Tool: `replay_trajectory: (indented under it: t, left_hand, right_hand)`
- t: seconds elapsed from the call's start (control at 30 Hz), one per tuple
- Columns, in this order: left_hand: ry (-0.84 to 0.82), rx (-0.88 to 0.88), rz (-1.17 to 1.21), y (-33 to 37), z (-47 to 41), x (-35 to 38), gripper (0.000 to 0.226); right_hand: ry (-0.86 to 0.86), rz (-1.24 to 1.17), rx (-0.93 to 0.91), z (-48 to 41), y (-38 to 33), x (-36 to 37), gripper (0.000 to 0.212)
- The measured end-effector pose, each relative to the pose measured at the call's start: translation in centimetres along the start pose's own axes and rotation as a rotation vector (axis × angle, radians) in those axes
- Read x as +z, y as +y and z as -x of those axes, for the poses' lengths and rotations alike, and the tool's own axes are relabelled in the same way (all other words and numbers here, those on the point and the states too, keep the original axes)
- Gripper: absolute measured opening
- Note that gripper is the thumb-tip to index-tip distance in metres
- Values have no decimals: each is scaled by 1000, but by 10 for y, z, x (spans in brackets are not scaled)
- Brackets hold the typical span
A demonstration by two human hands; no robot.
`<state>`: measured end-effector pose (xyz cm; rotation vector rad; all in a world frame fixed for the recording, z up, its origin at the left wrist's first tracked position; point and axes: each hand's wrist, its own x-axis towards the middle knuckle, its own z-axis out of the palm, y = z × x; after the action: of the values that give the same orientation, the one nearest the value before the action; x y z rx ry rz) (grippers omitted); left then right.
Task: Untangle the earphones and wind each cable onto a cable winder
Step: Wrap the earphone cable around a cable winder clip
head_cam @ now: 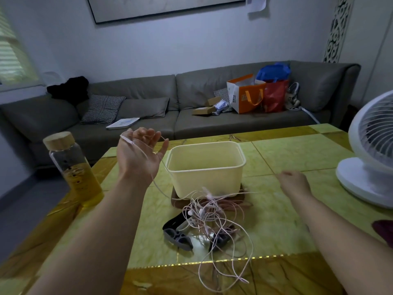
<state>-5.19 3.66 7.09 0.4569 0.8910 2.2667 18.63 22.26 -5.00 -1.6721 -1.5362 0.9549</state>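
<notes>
A pink-white tangle of earphone cables lies on the yellow-green table, in front of a cream tub. Under the tangle are grey and black cable winders, with another dark winder to their right. My left hand is raised palm toward me left of the tub. One cable strand loops over its curled fingers and runs down to the tangle. To the right of the tub, my blurred right hand has its fingers curled and pinches a thin strand that leads back toward the tangle.
The cream plastic tub stands on a brown board. A glass bottle with amber liquid stands at the table's left edge. A white fan is at the right, with a dark red object near it. A grey sofa is behind.
</notes>
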Motion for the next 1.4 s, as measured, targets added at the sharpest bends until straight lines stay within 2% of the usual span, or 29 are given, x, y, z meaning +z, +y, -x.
replay_trajectory:
  t: [0.07,0.1,0.13,0.2,0.23,0.3,0.5,0.6,0.63,0.77,0.87,0.93,1.07,1.17,1.27,1.4]
  left_hand:
    - [-42,-23,-21,-3,3,5,40]
    - [-60,-34,-28,-5,5,7,40]
    - [-74,-44,-33,-6,7,10,39]
    - [-95,-58,-44,-9,11,14,39]
    - [-105,-62,-49,-9,12,16,38]
    - [-126,-63,-49,-8,16,21,38]
    - [-227,-63,7,6,25,35,39]
    - [-265,-47,37,13,28,40,38]
    - [-275,-41,45,15,28,40,37]
    - [-277,-6,53,21,27,39,37]
    - [-259,20,71,27,25,35,36]
    - [-240,30,88,28,23,32,36]
    - [-171,14,89,21,22,31,37]
    - [-120,-5,60,11,22,34,39]
    - [-60,-59,-45,-7,21,30,39]
    - [20,-173,-220,-38,20,14,40]
  right_hand:
    - [22,201,-167,15,-12,4,40]
    - [-2,219,-291,24,-20,8,40]
    - [-99,188,-410,35,-30,10,39]
    - [-474,107,-556,60,-45,19,40]
    - [-644,141,-604,72,-50,26,41]
    - [-772,214,-653,87,-53,40,43]
    - [-812,120,-496,95,-46,61,43]
    - [-760,179,-481,94,-46,63,8]
    - [-722,190,-479,94,-47,61,4]
    - [-582,197,-463,84,-52,47,16]
    - [-575,45,-346,77,-56,33,28]
    - [-448,-35,-329,73,-59,22,29]
    - [-25,-124,-443,51,-60,4,37]
    - [104,-101,-540,35,-54,-3,35]
    - [19,54,-518,29,-37,-5,37]
    - [-439,213,-288,27,-12,0,31]
